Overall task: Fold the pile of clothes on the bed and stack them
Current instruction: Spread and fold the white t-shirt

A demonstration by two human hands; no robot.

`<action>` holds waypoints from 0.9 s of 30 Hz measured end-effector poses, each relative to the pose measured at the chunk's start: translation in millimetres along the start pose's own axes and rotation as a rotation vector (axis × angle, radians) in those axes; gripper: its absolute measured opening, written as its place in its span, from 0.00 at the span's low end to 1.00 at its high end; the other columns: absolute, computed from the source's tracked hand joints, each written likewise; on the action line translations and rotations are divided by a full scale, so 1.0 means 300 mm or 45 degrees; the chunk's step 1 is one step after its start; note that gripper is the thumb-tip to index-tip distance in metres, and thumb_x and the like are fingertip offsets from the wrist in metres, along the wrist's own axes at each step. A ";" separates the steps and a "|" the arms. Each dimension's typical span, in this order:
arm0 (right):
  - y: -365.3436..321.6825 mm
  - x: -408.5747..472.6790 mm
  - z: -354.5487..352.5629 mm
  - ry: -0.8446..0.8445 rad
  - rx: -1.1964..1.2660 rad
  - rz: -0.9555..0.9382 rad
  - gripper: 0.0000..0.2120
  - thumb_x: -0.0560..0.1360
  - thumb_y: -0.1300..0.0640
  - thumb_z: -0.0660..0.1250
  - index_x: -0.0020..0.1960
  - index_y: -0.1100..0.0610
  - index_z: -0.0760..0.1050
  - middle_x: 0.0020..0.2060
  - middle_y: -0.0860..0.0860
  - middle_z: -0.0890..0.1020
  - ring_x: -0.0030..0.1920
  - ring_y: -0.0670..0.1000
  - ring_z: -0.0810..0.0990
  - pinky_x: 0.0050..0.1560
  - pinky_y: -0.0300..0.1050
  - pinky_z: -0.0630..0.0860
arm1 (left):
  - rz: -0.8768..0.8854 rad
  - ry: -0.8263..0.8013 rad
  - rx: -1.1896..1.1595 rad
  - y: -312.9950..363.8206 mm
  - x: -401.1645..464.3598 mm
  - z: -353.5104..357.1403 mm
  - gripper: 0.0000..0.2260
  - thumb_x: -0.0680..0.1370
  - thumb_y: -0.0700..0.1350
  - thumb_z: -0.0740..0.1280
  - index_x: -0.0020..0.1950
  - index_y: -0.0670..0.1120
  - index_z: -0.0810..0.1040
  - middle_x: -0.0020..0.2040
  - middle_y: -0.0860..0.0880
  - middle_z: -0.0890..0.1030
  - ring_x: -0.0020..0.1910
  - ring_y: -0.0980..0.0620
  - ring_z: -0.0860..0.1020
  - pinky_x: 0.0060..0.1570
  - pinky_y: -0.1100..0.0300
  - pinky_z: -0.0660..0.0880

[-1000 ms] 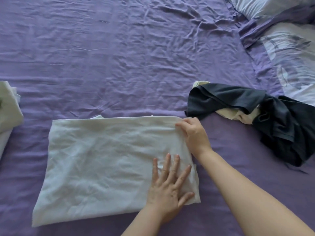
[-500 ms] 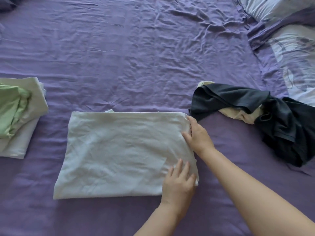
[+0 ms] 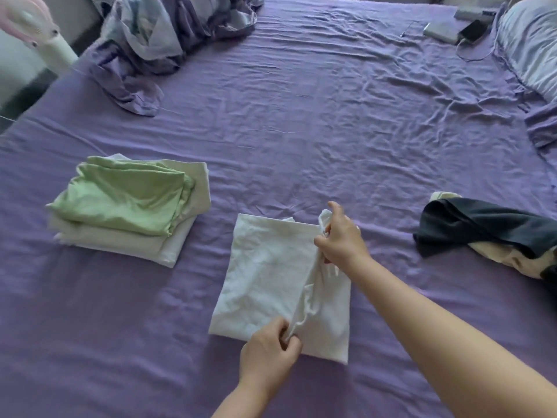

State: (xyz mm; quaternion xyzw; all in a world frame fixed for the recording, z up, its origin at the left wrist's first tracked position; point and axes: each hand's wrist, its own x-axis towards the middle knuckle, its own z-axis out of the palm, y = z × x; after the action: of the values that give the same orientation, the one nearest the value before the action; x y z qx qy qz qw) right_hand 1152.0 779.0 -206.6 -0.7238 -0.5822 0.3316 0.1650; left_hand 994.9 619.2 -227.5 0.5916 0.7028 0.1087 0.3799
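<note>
Folding of the white garment (image 3: 271, 276), which lies mid-bed on the purple sheet (image 3: 301, 131), goes best if both hands carry the raised right-hand edge leftward level and together, so the corners meet squarely: the left hand (image 3: 268, 356) pinches the near end, the right hand (image 3: 340, 239) the far end. By count: one garment in hand, one folded stack (image 3: 126, 209) to its left with a green piece on top, and one unfolded dark heap (image 3: 488, 236) to its right.

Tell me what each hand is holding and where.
Both pinch the white garment along its folded-over edge: left hand at the near end, right hand at the far end.
</note>
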 end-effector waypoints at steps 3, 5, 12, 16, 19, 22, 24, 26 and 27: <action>-0.121 0.003 0.134 -0.035 -0.044 -0.053 0.34 0.71 0.62 0.62 0.74 0.54 0.54 0.57 0.55 0.72 0.54 0.60 0.76 0.52 0.44 0.69 | -0.177 0.011 0.076 -0.089 0.013 -0.097 0.13 0.74 0.53 0.62 0.34 0.50 0.63 0.32 0.52 0.71 0.43 0.49 0.76 0.37 0.58 0.65; -0.185 0.004 0.222 -0.062 0.061 -0.078 0.34 0.71 0.64 0.61 0.74 0.54 0.54 0.59 0.57 0.70 0.53 0.61 0.76 0.50 0.55 0.75 | -0.249 0.023 0.071 -0.138 0.029 -0.149 0.12 0.74 0.53 0.62 0.35 0.48 0.65 0.34 0.52 0.73 0.43 0.48 0.74 0.38 0.58 0.66; -0.291 0.028 0.413 -0.030 0.074 -0.194 0.30 0.73 0.66 0.62 0.73 0.57 0.58 0.61 0.59 0.72 0.57 0.59 0.73 0.54 0.48 0.70 | -0.361 0.061 0.068 -0.293 0.091 -0.267 0.09 0.72 0.52 0.63 0.43 0.47 0.72 0.41 0.52 0.79 0.44 0.49 0.75 0.40 0.59 0.67; -0.274 0.008 0.484 -0.128 0.032 -0.330 0.24 0.74 0.67 0.59 0.70 0.59 0.65 0.61 0.58 0.72 0.60 0.59 0.73 0.59 0.48 0.69 | -0.331 0.058 0.042 -0.340 0.126 -0.278 0.07 0.73 0.51 0.63 0.47 0.52 0.77 0.48 0.54 0.77 0.50 0.53 0.76 0.47 0.59 0.72; -0.211 -0.022 0.503 -0.203 -0.080 -0.520 0.21 0.75 0.68 0.58 0.68 0.61 0.69 0.66 0.56 0.72 0.65 0.56 0.72 0.62 0.45 0.69 | -0.321 0.193 -0.166 -0.327 0.165 -0.268 0.13 0.75 0.50 0.63 0.59 0.52 0.76 0.57 0.52 0.75 0.58 0.52 0.73 0.57 0.56 0.71; -0.129 -0.041 0.478 -0.107 -0.224 -0.687 0.21 0.72 0.68 0.62 0.65 0.61 0.73 0.65 0.57 0.74 0.65 0.59 0.73 0.62 0.53 0.73 | -0.326 0.136 -0.194 -0.277 0.226 -0.245 0.24 0.76 0.56 0.63 0.70 0.49 0.68 0.65 0.48 0.72 0.64 0.49 0.70 0.64 0.53 0.67; -0.053 -0.055 0.447 0.043 -0.383 -0.614 0.24 0.69 0.66 0.67 0.65 0.58 0.74 0.65 0.59 0.75 0.67 0.61 0.70 0.64 0.60 0.70 | -0.302 0.063 -0.005 -0.240 0.263 -0.224 0.31 0.75 0.61 0.64 0.72 0.47 0.63 0.67 0.46 0.70 0.66 0.45 0.67 0.65 0.53 0.65; 0.019 -0.085 0.401 0.160 -0.467 -0.345 0.28 0.71 0.59 0.70 0.70 0.56 0.68 0.70 0.59 0.68 0.72 0.60 0.63 0.68 0.60 0.62 | -0.300 0.033 0.107 -0.218 0.287 -0.211 0.33 0.73 0.61 0.65 0.72 0.46 0.61 0.66 0.44 0.69 0.65 0.43 0.67 0.63 0.53 0.64; 0.055 -0.101 0.381 0.177 -0.459 -0.187 0.31 0.72 0.54 0.70 0.72 0.55 0.64 0.73 0.59 0.63 0.74 0.60 0.59 0.70 0.59 0.58 | -0.321 0.021 0.089 -0.215 0.299 -0.206 0.33 0.73 0.61 0.67 0.72 0.45 0.61 0.65 0.44 0.68 0.64 0.42 0.68 0.62 0.53 0.66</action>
State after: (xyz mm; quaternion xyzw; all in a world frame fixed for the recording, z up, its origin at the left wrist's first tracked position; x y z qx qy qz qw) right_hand 1084.2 728.8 -290.9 -0.7183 -0.6705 0.1585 0.0963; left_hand 904.7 701.7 -260.2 0.5104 0.7781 0.0403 0.3640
